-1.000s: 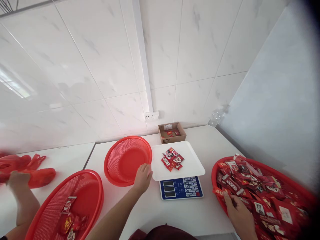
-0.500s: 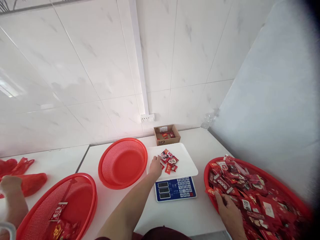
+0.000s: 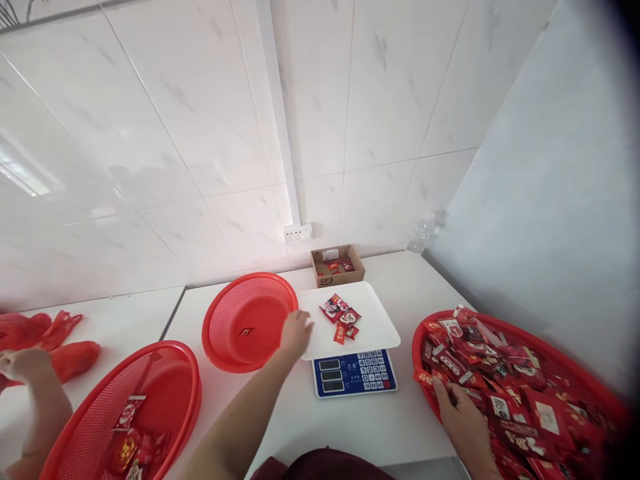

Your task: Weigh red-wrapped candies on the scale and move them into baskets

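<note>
My left hand (image 3: pixel 296 333) is over the gap between the white scale tray (image 3: pixel 380 327) and the round red basket (image 3: pixel 213 340), fingers loosely stretched and holding nothing visible. Several red snack packets (image 3: pixel 340 317) lie together on the tray, right of that hand. One small packet (image 3: pixel 245 331) rests on the basket's floor. At the right, my right hand (image 3: pixel 465 413) pinches a small red packet (image 3: pixel 425 378) at the rim of a large red basket (image 3: pixel 525 339), heaped with red packets (image 3: pixel 500 400). The blue scale panel (image 3: pixel 355 375) sits below the tray.
A cardboard box (image 3: pixel 340 280) with a few packets stands behind the tray. Another red basket (image 3: pixel 193 400) holds several packets at the lower left. Farther left, another person's hand (image 3: pixel 30 365) is beside red net bags (image 3: pixel 75 360). Walls bound the back and right.
My left hand has moved left, from the packets to the tray's edge. A small packet now shows in the round basket. My right hand stays at the heaped basket, still pinching its packet.
</note>
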Available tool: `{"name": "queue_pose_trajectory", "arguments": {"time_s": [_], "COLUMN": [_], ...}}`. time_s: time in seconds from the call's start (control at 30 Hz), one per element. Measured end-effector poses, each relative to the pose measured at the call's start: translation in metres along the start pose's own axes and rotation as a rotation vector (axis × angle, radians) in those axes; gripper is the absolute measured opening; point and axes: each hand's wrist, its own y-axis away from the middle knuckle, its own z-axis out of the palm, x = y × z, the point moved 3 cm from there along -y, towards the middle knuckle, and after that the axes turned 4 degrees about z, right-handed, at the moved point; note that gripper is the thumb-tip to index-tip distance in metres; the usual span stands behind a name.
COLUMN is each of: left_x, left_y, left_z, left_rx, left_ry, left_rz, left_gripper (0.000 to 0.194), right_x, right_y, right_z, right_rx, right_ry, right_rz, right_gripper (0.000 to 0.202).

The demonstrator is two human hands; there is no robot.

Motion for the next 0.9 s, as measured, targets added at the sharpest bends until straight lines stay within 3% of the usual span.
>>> {"name": "queue_pose_trajectory", "arguments": {"time_s": [0.13, 0.2, 0.27, 0.4, 0.57, 0.67, 0.77, 0.9], "left_x": [0.056, 0.069, 0.068, 0.032, -0.038, -0.053, -0.031, 0.022], "left_y": [-0.007, -0.01, -0.014, -0.015, -0.003, -0.001, -0.015, -0.042], "left_z": [0.05, 0.061, 0.062, 0.037, -0.014, -0.026, -0.01, 0.031], "left_rx": [-0.149, -0.168, -0.16, -0.047, 0.186, 0.246, 0.167, -0.048], "left_ry": [0.049, 0.057, 0.061, 0.049, -0.052, -0.108, -0.116, -0.061], "left_rz": [0.15, 0.17, 0.167, 0.081, -0.243, -0.335, -0.189, 0.072], "left_gripper": [0.028, 0.026, 0.029, 0.032, 0.032, 0.035, 0.034, 0.044], "right_x": [-0.001, -0.002, -0.003, -0.004, -0.004, -0.003, -0.002, -0.003], "right_y": [0.002, 0.004, 0.005, 0.004, 0.002, 0.001, 0.001, 0.002], "right_z": [-0.002, -0.004, -0.004, -0.005, -0.003, -0.002, -0.001, -0.002], "right_rx": [-0.001, 0.008, 0.01, 0.014, 0.013, 0.026, 0.004, -0.004], "right_ry": [0.024, 0.018, 0.015, 0.013, -0.004, -0.018, -0.018, 0.016], "right_rz": [-0.004, -0.009, -0.014, -0.015, -0.016, -0.036, -0.017, 0.001], "right_gripper": [0.047, 0.048, 0.05, 0.052, 0.053, 0.051, 0.05, 0.05]}}
